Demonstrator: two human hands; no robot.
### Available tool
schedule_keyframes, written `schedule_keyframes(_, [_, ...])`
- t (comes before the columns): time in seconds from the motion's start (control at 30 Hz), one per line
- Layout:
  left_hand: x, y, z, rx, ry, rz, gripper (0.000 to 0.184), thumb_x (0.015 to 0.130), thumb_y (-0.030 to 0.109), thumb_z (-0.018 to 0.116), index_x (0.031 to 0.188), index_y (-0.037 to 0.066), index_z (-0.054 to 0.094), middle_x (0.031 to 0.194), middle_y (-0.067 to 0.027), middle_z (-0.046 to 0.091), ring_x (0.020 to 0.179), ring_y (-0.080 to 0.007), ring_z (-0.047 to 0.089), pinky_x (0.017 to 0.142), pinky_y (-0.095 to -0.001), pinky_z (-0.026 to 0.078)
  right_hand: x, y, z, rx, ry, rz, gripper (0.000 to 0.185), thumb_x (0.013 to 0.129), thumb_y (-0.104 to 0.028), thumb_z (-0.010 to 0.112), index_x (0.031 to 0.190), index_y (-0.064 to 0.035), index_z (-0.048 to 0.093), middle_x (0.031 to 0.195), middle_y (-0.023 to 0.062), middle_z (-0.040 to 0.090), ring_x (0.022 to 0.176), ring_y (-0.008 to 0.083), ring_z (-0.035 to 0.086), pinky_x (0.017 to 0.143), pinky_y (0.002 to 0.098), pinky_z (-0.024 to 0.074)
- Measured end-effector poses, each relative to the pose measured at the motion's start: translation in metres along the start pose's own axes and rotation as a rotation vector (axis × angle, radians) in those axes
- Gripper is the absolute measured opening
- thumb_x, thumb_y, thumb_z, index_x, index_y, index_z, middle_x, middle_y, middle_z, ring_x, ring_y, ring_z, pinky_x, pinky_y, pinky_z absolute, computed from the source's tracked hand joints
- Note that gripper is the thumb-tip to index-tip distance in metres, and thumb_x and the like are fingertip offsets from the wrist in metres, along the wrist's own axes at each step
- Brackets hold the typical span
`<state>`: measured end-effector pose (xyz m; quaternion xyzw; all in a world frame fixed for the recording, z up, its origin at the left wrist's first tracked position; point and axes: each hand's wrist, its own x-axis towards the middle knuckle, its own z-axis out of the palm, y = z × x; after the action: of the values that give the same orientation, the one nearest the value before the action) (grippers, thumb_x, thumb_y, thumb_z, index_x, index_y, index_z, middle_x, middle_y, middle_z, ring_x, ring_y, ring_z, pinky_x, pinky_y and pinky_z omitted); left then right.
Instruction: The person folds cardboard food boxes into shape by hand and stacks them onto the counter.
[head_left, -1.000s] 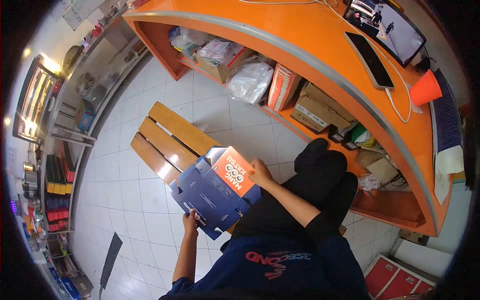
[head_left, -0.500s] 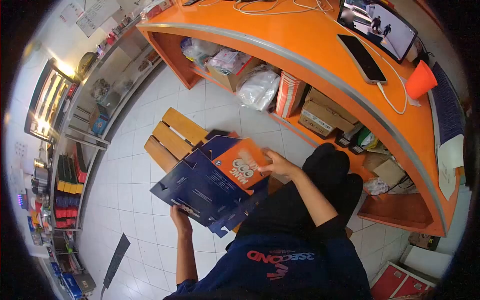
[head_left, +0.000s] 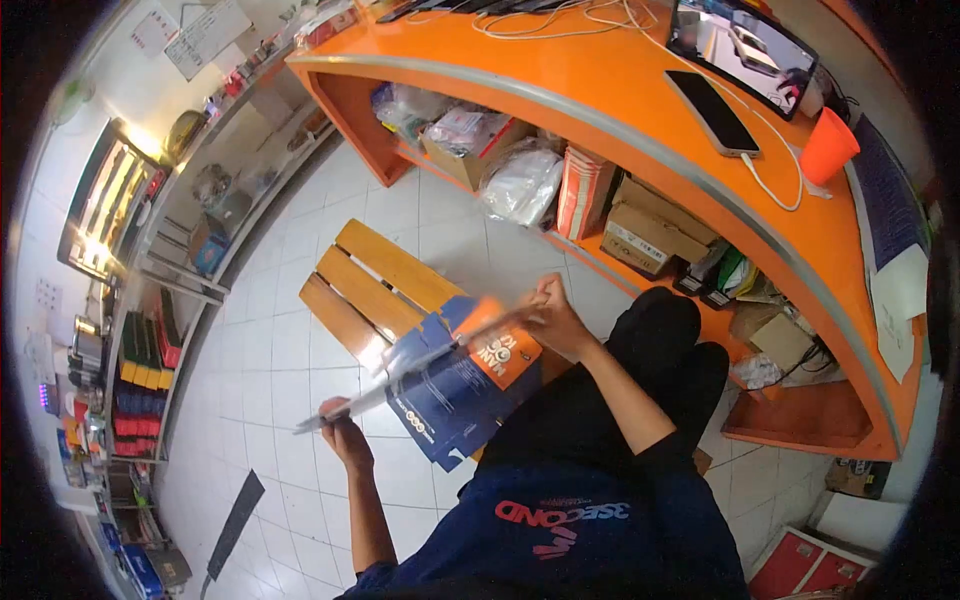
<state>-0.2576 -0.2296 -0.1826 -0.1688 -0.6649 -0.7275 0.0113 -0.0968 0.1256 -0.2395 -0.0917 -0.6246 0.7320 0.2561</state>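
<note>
My left hand and my right hand are closed on opposite ends of a flat cardboard box blank. It is tilted nearly edge-on to me and smeared by motion, with a pale grey side showing. Beneath it, a second printed box blank, dark blue with an orange panel and white lettering, lies flat, partly over the slatted wooden bench and beside my dark-clothed legs. The raised blank hides part of the lower one.
An orange counter curves around the far and right sides, bearing a phone, a tablet, an orange cup and cables. Beneath it sit plastic bags and cardboard boxes. Stocked shelves line the left; a dark strip lies on the tiles.
The held blank has turned from face-up to nearly edge-on, uncovering the second blank and more of the bench. My left hand has moved slightly left and down. The tablet picture has changed.
</note>
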Motion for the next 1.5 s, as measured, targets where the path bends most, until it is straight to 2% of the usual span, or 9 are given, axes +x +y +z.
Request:
schedule_keyframes(0.13, [-0.015, -0.041, -0.001, 0.102, -0.259, -0.161, 0.021, 0.089, 0.025, 0.060, 0.098, 0.012, 0.046, 0.105, -0.0077, 0.057, 0.102, -0.0178, 0.052, 0.088, -0.0322, 0.040, -0.006, 0.013, -0.017, -0.202, -0.213, 0.031, 0.078, 0.079, 0.008, 0.066, 0.135, -0.0105, 0.014, 0.095, 0.0064, 0.058, 0.095, 0.0146, 0.058, 0.085, 0.0324, 0.0484])
schedule_keyframes(0.3, [-0.006, -0.111, -0.019, -0.009, -0.334, -0.320, 0.011, 0.091, 0.012, 0.056, 0.087, 0.012, 0.046, 0.096, -0.0065, 0.058, 0.095, -0.0148, 0.053, 0.091, -0.0334, 0.041, -0.006, 0.039, -0.018, -0.292, -0.275, 0.485, 0.012, 0.082, -0.002, 0.065, 0.093, -0.0034, 0.065, 0.089, 0.0059, 0.067, 0.088, 0.0124, 0.061, 0.078, 0.0279, 0.0492])
schedule_keyframes(0.47, [0.028, -0.058, 0.056, -0.221, -0.284, -0.411, 0.020, 0.093, 0.014, 0.055, 0.077, 0.012, 0.043, 0.089, -0.0053, 0.057, 0.090, -0.0150, 0.054, 0.091, -0.0345, 0.044, -0.036, -0.063, -0.041, -0.661, -0.156, -0.181, 0.016, 0.084, -0.019, 0.065, 0.096, -0.0090, 0.068, 0.093, 0.0078, 0.068, 0.086, 0.0208, 0.066, 0.076, 0.0312, 0.0517])
schedule_keyframes(0.57, [0.061, -0.136, 0.111, -0.602, -0.417, -0.283, 0.014, 0.096, 0.024, 0.051, 0.101, 0.011, 0.046, 0.104, -0.0054, 0.056, 0.099, -0.0163, 0.053, 0.092, -0.0333, 0.044, -0.097, -0.188, -0.029, -1.218, 0.068, -0.491, 0.021, 0.082, -0.020, 0.066, 0.102, -0.0149, 0.069, 0.099, 0.0048, 0.068, 0.087, 0.0205, 0.065, 0.076, 0.0314, 0.0530])
schedule_keyframes(0.67, [0.064, -0.126, 0.165, -0.627, -0.678, -0.580, 0.065, 0.088, 0.039, 0.063, 0.136, 0.004, 0.035, 0.130, -0.0142, 0.047, 0.124, -0.0263, 0.045, 0.102, -0.0391, 0.041, -0.165, -0.254, -0.011, -1.737, 0.183, -0.558, 0.024, 0.081, -0.018, 0.066, 0.105, -0.0193, 0.069, 0.105, 0.0030, 0.067, 0.090, 0.0195, 0.063, 0.077, 0.0331, 0.0534])
schedule_keyframes(0.73, [0.000, 0.014, 0.240, 0.087, -0.421, 0.364, 0.083, 0.077, 0.012, 0.075, 0.140, 0.005, 0.022, 0.140, -0.0157, 0.032, 0.130, -0.0277, 0.035, 0.110, -0.0390, 0.027, -0.198, -0.266, 0.003, -1.934, 0.155, -0.451, 0.028, 0.084, -0.018, 0.062, 0.112, -0.0211, 0.067, 0.107, 0.0031, 0.065, 0.086, 0.0178, 0.060, 0.075, 0.0313, 0.0513])
schedule_keyframes(0.87, [-0.056, 0.033, 0.236, 0.285, -1.404, 0.954, 0.085, 0.059, 0.012, 0.078, 0.136, 0.015, 0.043, 0.133, -0.0138, 0.046, 0.126, -0.0386, 0.040, 0.110, -0.0500, 0.029, -0.242, -0.194, 0.011, -1.948, 0.235, -0.191, 0.033, 0.085, -0.017, 0.058, 0.118, -0.0135, 0.063, 0.112, 0.0037, 0.062, 0.086, 0.0169, 0.057, 0.075, 0.0336, 0.0459])
schedule_keyframes(1.17, [-0.086, 0.009, 0.259, 0.448, -1.693, 0.928, 0.080, 0.059, -0.005, 0.063, 0.135, 0.015, 0.046, 0.134, -0.0126, 0.045, 0.122, -0.0369, 0.044, 0.101, -0.0437, 0.042, -0.304, -0.146, -0.023, -1.619, 0.237, 0.185, 0.053, 0.077, -0.002, 0.059, 0.129, -0.0110, 0.052, 0.129, 0.0150, 0.048, 0.127, 0.0338, 0.039, 0.103, 0.0570, 0.0329])
schedule_keyframes(1.5, [-0.089, 0.026, 0.278, 0.459, -1.769, 0.943, 0.085, 0.050, 0.008, 0.075, 0.131, 0.019, 0.052, 0.119, -0.0093, 0.048, 0.104, -0.0307, 0.047, 0.092, -0.0419, 0.044, -0.318, -0.153, -0.024, -1.619, 0.303, 0.463, 0.048, 0.087, -0.030, 0.053, 0.129, -0.0059, 0.052, 0.118, 0.0148, 0.049, 0.106, 0.0288, 0.048, 0.091, 0.0460, 0.0351])
